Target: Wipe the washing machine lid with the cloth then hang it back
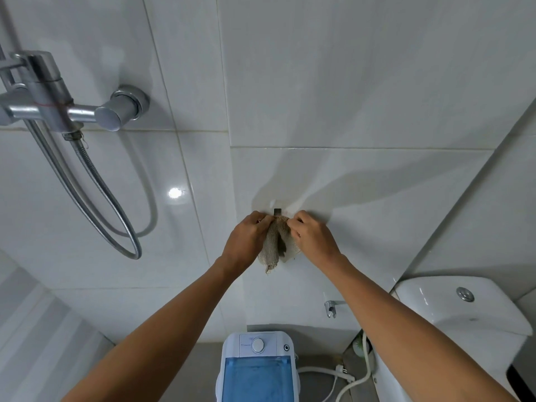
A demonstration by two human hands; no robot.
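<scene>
Hands: the left hand (250, 235) and the right hand (311, 236) are raised side by side against the wall tiles (348, 82), each pinching an upper corner of the cloth (277, 245) between thumb and fingertips.

Wall tiles: pale and glossy, directly behind both hands; a shower mixer (58, 103) and its hose (95, 181) sit well to the left of the left hand.

Toilet cistern (452, 303): white, below and to the right of the right hand, well apart from it.

Washing machine (256, 369): white body, far below both hands and between the forearms. Its lid (256, 378) is a blue see-through panel, closed. Whether it has been wiped cannot be read from its surface.

Cloth: beige, coarse weave, with a dark patch near the middle. It hangs bunched between the two hands, its top edge stretched from one pinch to the other and its frayed lower corner dropping below the left wrist.

Hook (277, 211): small and dark, on the tile just above the cloth's top edge, between the two sets of fingertips.

Progress, as a judgement: with the cloth held at the hook and away from the machine, this is either the taking down or the hanging back; the picture does not settle which. Whether the cloth is caught on the hook cannot be told, as the hands cover the join.
</scene>
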